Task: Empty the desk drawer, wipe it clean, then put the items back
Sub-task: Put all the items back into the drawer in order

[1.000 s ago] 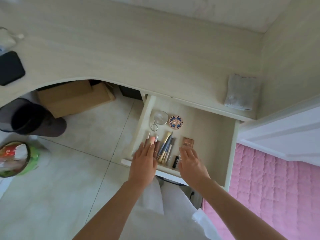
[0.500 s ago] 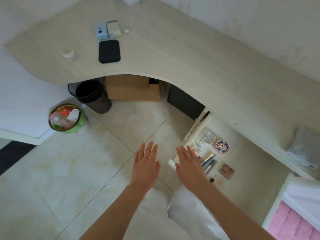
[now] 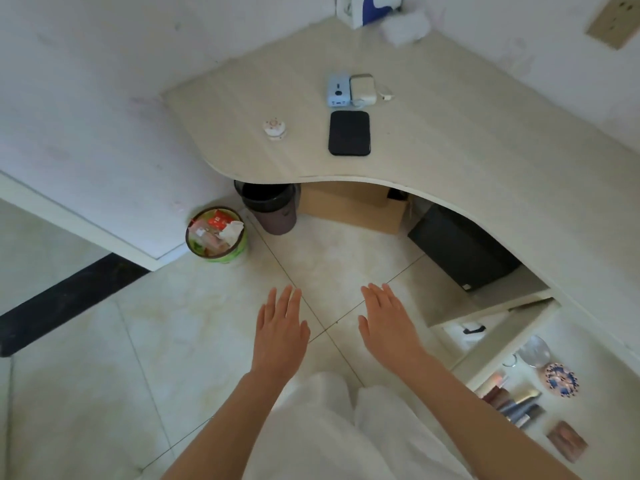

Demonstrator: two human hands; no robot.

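Observation:
The open desk drawer (image 3: 485, 355) shows at the lower right. Inside it lie a small round mirror (image 3: 534, 351), a patterned round compact (image 3: 561, 380), several makeup brushes and tubes (image 3: 516, 405) and a brown rectangular palette (image 3: 567, 441). My left hand (image 3: 281, 332) hovers flat over the floor tiles, fingers straight, holding nothing. My right hand (image 3: 388, 323) hovers beside it, also flat and empty, left of the drawer's corner. Neither hand touches the drawer.
The curved desk top (image 3: 450, 140) carries a black pad (image 3: 349, 133), a small round white object (image 3: 274, 128), and a blue and a white device (image 3: 351, 90). Under the desk stand a dark bin (image 3: 268, 206), a cardboard box (image 3: 349, 206) and a black box (image 3: 460, 247). A green trash bin (image 3: 216, 233) sits on the floor.
The view has swung left, away from the drawer. Both hands left the drawer's front edge and now hover empty over the floor. The drawer's items lie where they were.

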